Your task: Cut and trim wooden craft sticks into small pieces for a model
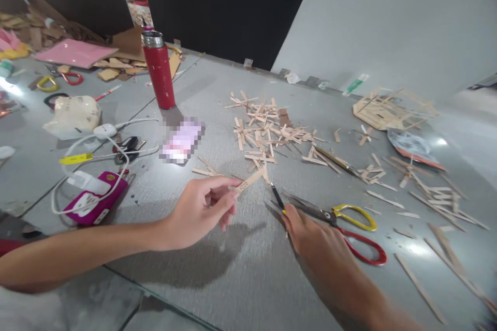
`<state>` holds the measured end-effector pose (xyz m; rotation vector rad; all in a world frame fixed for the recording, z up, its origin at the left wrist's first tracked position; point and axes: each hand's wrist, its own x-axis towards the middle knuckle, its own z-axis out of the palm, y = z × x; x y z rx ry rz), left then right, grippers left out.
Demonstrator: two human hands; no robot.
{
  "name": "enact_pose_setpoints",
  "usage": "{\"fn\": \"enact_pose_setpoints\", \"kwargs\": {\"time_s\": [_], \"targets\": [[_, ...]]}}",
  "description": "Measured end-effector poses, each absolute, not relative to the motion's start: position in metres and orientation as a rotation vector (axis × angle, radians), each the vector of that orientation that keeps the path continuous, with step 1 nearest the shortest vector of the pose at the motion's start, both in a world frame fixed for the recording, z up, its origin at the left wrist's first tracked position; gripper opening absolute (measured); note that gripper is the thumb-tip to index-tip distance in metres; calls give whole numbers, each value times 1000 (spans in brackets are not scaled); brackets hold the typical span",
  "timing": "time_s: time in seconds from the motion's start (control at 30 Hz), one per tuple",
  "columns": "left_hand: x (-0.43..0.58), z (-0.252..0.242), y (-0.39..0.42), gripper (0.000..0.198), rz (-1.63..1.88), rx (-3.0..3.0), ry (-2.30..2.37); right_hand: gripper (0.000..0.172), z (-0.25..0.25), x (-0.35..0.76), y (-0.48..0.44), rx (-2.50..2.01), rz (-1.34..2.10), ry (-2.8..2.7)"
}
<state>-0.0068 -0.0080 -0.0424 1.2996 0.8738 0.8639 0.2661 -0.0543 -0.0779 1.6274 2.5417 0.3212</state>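
My left hand [204, 207] pinches a thin wooden strip [250, 181] between thumb and fingers, with dark line marks on it near the fingertips. The strip points up and right, in front of a pile of small wooden pieces [267, 134]. Close by on the right, my right hand [310, 235] is closed around a slim black pen-like tool [277, 196]; its tip is near the strip's far end, and I cannot tell whether they touch. Scissors [330, 216] with one yellow and one red handle lie right beside my right hand.
A red bottle [159, 72] stands behind a lit phone [182, 139]. To the left are white cables and a purple power strip [97, 199]. On the right lie a knife-like tool [337, 160], a wooden frame [388, 108], a plastic packet [413, 147] and loose strips.
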Motion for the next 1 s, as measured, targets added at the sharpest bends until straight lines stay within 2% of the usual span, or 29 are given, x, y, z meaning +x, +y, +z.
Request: {"fn": "enact_pose_setpoints", "kwargs": {"time_s": [0.07,0.23,0.4,0.47,0.57,0.67,0.8,1.0], "targets": [[-8,-36,-13,31,881,1291,861,21,-84,266,-55,1623,368,2557],[-10,-29,-18,25,897,1338,853,23,-96,266,-55,1669,475,2511],[-11,-26,-22,23,808,1363,844,40,-65,264,-47,1886,351,2743],[-12,-25,-23,22,752,1403,834,40,-43,258,-44,2049,-27,2903],[-14,-24,-25,22,692,1481,829,35,-13,240,-43,2010,-1230,2856],[-15,-23,-26,22,651,1512,813,30,0,219,-45,2000,-1803,2604],[-15,-19,-26,24,660,1473,787,34,1,207,-48,2032,-2101,2410],[-15,-13,-27,25,653,1508,756,37,4,210,-56,2046,-1959,2481]]}}
